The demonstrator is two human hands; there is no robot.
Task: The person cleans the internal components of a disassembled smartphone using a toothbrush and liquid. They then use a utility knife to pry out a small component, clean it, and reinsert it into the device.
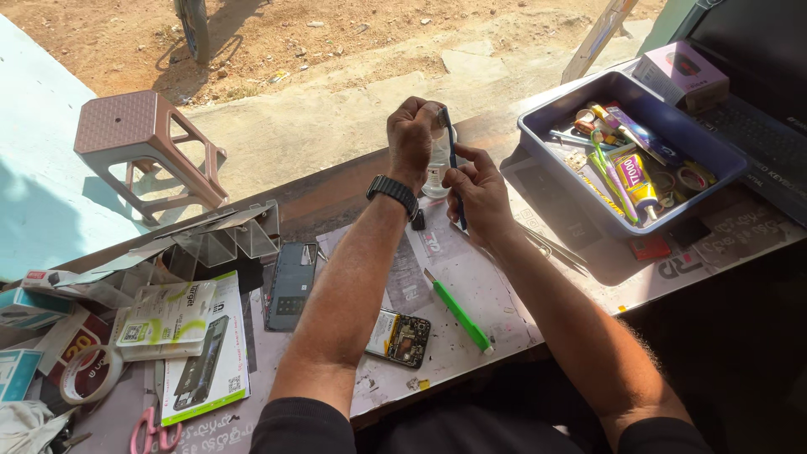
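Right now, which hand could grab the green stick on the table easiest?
Probably the right hand. The green stick lies directly below it, beside that forearm. But its fingers hold a thin blue tool; the left hand grips a small clear bottle.

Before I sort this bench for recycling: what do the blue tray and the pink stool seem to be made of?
The rectangular blue tray looks like moulded plastic: smooth, slightly glossy walls with rounded corners. The pink square-topped stool also looks plastic, matte, with a dotted moulded pattern on its seat and hollow one-piece legs. Neither is certain from sight alone.
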